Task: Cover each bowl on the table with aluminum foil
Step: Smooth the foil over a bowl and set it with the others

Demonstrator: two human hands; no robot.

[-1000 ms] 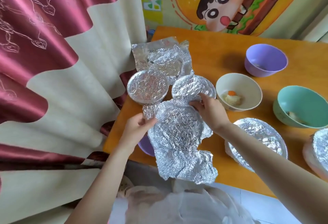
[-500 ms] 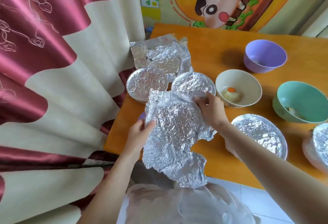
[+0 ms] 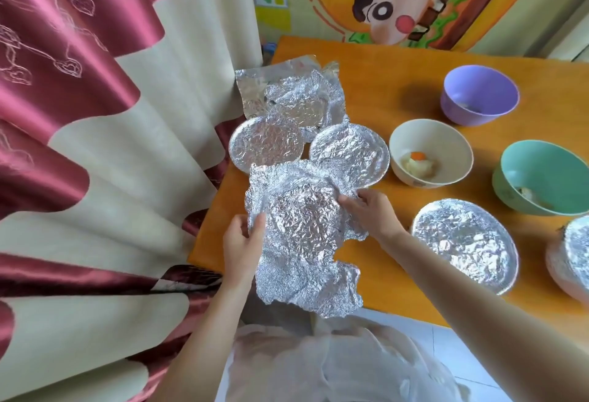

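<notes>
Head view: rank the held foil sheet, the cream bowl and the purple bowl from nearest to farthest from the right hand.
1. Held foil sheet, gripped by the right hand at its edge.
2. Cream bowl, uncovered, just beyond the hand.
3. Purple bowl, farther back and to the right.

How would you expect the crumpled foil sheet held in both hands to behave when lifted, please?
The foil sheet likely keeps its shape rather than drooping: a round bowl imprint shows in it. It seems very light, since the left hand and right hand pinch only its edges. Its ragged lower edge suggests it tears easily.
</notes>
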